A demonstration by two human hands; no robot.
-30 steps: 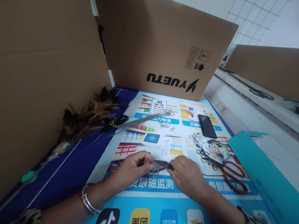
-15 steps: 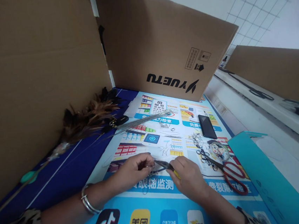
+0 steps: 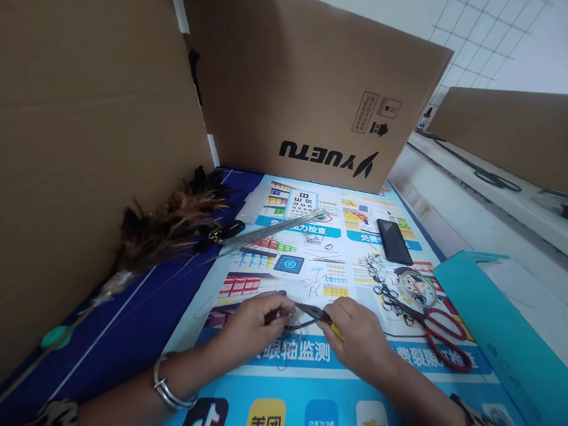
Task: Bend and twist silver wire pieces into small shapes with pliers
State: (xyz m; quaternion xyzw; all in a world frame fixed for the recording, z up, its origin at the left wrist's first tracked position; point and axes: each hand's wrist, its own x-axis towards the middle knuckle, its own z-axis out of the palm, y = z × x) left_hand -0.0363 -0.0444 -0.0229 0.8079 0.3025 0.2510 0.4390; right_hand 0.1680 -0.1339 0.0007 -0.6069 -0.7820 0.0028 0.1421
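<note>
My left hand (image 3: pixel 254 323) is closed in a pinch on a thin bent wire piece (image 3: pixel 295 324) just above the printed poster (image 3: pixel 299 372) that covers the table. My right hand (image 3: pixel 359 336) is closed around small pliers with a yellow grip (image 3: pixel 319 315), and their dark jaws meet the wire between both hands. A silver bangle (image 3: pixel 167 385) sits on my left wrist. Loose small wire bits (image 3: pixel 320 280) lie on the poster just beyond my hands.
A bundle of straight wires (image 3: pixel 270 231) and a feather duster (image 3: pixel 165 231) lie at the back left. A black phone (image 3: pixel 394 240), red-handled scissors (image 3: pixel 441 332), several small wire rings (image 3: pixel 384 284) and a teal box lid (image 3: pixel 502 339) are to the right. Cardboard walls (image 3: pixel 312 83) stand behind.
My left hand has shifted slightly and turned the wire piece at the pliers' jaws. My right hand stays almost still.
</note>
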